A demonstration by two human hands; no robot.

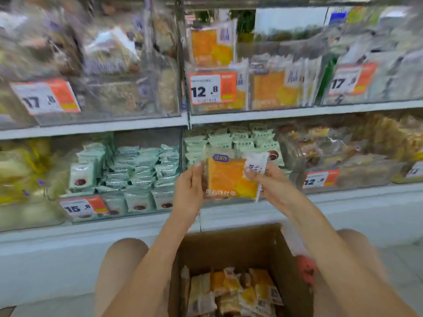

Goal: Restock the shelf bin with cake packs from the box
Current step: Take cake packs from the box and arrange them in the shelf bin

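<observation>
head view: one orange cake pack (pixel 230 178) is held upright between both hands, raised in front of the lower shelf and above the open cardboard box (pixel 231 245). the left hand (pixel 190 186) is placed along the pack's left edge, fingers curled round it, fingertips at the upper left corner. the right hand (pixel 269 181) is seen pinching the pack's white right-hand seal between thumb and fingers. neither hand is spread; both are closed on the pack.

further cake packs (pixel 235 291) are seen lying loose and jumbled in the bottom of the box, which is set on the floor between the person's knees. the clear shelf bin (pixel 219 92) with matching orange packs stood on edge is located on the upper shelf, directly above the held pack; a price tag (pixel 211 88) reading 12.8 is fixed to its front. the held pack is well apart from that bin.

pale green packets (pixel 137 170) are stacked in the lower-shelf bins behind the hands. the frame is motion-blurred at the edges; smaller print on the labels cannot be read.
</observation>
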